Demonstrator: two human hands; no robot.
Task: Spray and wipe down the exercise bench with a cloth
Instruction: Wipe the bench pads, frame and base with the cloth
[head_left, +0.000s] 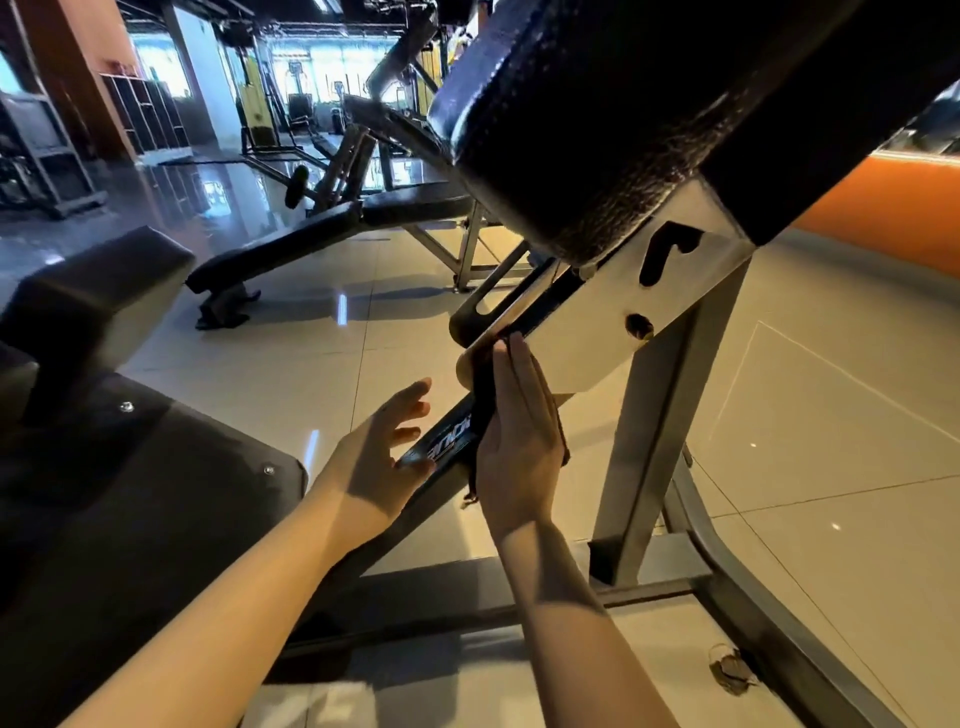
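Bench (613, 135) pad loomed overhead; its slanted bar (441, 447) ran up and away between both hands. The right hand (519, 441) pressed a dark cloth (480, 415) flat against it, fingers straight and together. The left hand (379, 452) hovered beside, fingers loosely spread, holding nothing.

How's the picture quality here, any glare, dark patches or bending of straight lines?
Head view: bright windows at the back blow out and mirror on the glossy floor; the pad overhead and seat sit in deep shadow; the left hand carries a hard shadow; the dark cloth under the right hand is hard to make out; wide-angle lens bends the frame.
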